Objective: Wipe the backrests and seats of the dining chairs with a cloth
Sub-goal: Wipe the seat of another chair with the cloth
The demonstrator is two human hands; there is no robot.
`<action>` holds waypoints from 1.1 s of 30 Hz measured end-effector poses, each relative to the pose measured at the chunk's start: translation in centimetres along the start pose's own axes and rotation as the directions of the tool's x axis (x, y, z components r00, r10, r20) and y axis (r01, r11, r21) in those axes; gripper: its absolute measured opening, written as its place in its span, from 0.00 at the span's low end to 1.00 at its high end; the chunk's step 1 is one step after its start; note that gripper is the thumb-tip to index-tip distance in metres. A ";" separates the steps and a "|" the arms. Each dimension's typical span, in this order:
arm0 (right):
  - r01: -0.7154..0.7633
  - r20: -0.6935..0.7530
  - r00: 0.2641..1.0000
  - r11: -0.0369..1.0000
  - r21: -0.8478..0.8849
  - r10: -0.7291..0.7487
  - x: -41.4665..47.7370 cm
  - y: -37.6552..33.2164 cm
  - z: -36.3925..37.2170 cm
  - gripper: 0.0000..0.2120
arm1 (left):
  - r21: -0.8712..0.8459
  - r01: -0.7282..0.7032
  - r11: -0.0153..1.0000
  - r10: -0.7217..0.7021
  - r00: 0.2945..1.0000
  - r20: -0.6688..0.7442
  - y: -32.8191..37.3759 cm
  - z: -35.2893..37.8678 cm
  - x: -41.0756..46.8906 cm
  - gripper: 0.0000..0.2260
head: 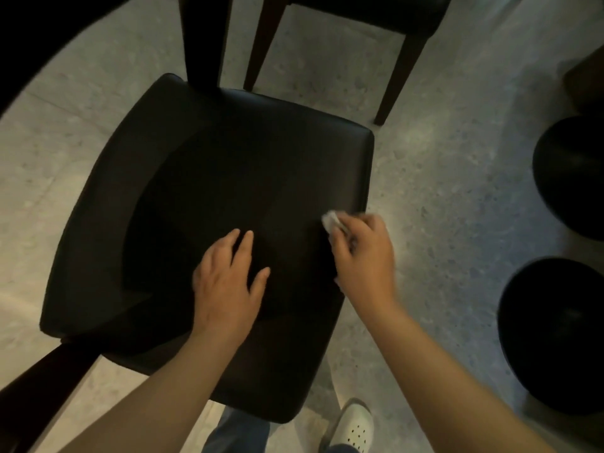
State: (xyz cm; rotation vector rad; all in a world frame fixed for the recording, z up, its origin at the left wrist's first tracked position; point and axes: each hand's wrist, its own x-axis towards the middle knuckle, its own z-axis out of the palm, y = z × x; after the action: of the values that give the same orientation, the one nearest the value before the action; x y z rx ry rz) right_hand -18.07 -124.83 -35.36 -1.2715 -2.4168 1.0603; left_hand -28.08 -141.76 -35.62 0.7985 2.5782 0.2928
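Below me I see the square black padded chair seat (196, 174). My left hand (228, 282) rests flat on it, fingers straight and spread. The small crumpled white cloth (331, 220) is at the seat's right edge, gripped in the curled fingers of my right hand (362, 256). Two round black objects (568, 178) sit on the floor further right.

Leans over a black padded chair seat (212, 191) on a pale speckled floor (441, 158), resting the left hand (228, 286) flat on the near middle of the seat, fingers (246, 243) straight and spread. Grips a small crumpled white cloth (331, 220) in the blurred right hand (362, 256) at the seat's right edge. Stands with a white perforated shoe (356, 423) just beside the seat's near corner, a second dark chair (359, 11) beyond and two round black shapes (568, 178) on the floor to the right.
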 end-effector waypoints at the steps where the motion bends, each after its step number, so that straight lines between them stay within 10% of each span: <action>1: 0.084 0.001 0.996 0.996 -0.005 -0.084 1.6 -1.5 0.9 0.13 | -0.001 0.030 1.000 -0.030 0.999 -0.036 -0.6 -0.4 -0.1 0.27; 11: 0.460 0.181 0.888 0.802 -0.380 -0.423 8.7 -5.9 8.4 0.19 | -0.004 0.162 0.987 -0.162 0.985 -0.052 -2.9 -1.2 2.0 0.25; 17: -0.150 -0.305 0.949 0.966 -0.212 0.081 9.9 1.6 -0.3 0.11 | 0.000 0.151 0.989 -0.151 0.988 -0.019 -2.8 -1.2 1.1 0.26; 23: 0.388 0.048 0.920 0.894 -0.223 -0.388 3.6 -6.1 6.3 0.17 | -0.003 0.175 0.985 -0.175 0.984 -0.032 -3.8 -1.8 0.2 0.24; 28: 0.568 0.381 0.807 0.770 -0.292 -0.451 1.2 -7.5 11.0 0.27 | -0.018 0.223 0.975 -0.224 0.972 -0.072 -5.5 -2.1 -0.6 0.24; 33: 0.271 0.009 0.957 0.885 -0.378 -0.289 4.9 -1.8 5.4 0.16 | -0.034 0.192 0.981 -0.193 0.980 -0.047 -4.8 -1.7 -0.9 0.24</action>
State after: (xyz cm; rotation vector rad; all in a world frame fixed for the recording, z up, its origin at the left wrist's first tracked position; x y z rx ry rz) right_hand -24.81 -124.38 -38.69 -0.9784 -2.7470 0.4954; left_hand -30.51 -146.33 -35.31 0.5313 2.6667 0.2943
